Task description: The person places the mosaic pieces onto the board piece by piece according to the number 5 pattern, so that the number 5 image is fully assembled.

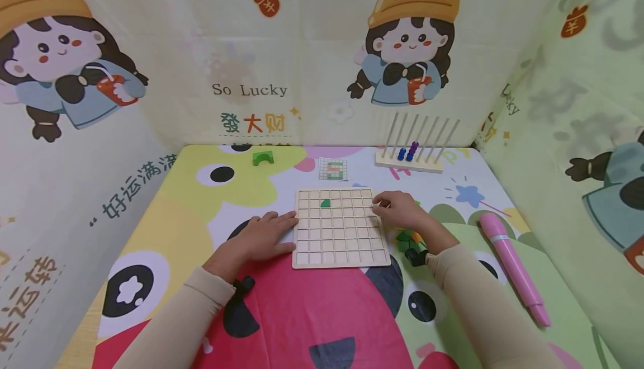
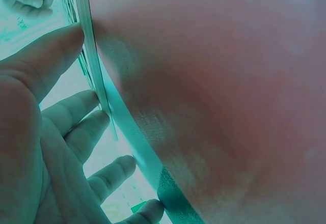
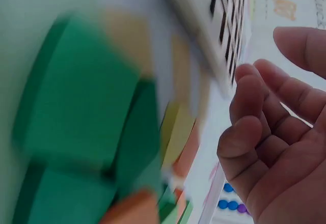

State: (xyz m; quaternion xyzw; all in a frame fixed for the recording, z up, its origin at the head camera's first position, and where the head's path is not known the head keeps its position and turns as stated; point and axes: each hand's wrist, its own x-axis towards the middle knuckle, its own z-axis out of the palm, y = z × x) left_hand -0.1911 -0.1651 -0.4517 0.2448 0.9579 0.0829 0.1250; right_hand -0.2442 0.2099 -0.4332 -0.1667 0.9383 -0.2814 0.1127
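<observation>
A square wooden grid board (image 1: pixel 342 258) lies on the table in the head view. One small green quarter-round piece (image 1: pixel 325 203) sits in a cell near its upper left. My left hand (image 1: pixel 264 237) rests along the board's left edge, fingers outstretched, with fingertips at the rim in the left wrist view. My right hand (image 1: pixel 399 209) is over the upper right edge. Its fingers are loosely bent, and the right wrist view shows a gap between thumb and fingers with nothing in it. Green, yellow and orange blocks (image 3: pixel 76 91) lie beneath it, partly hidden by the forearm in the head view.
Behind the board lies a small card with a coloured grid pattern (image 1: pixel 333 169). A peg stand with blue and purple beads (image 1: pixel 410 162) is at the back right. A green arch block (image 1: pixel 263 158) stands at the back left. A pink pen-shaped object (image 1: pixel 515 268) lies far right.
</observation>
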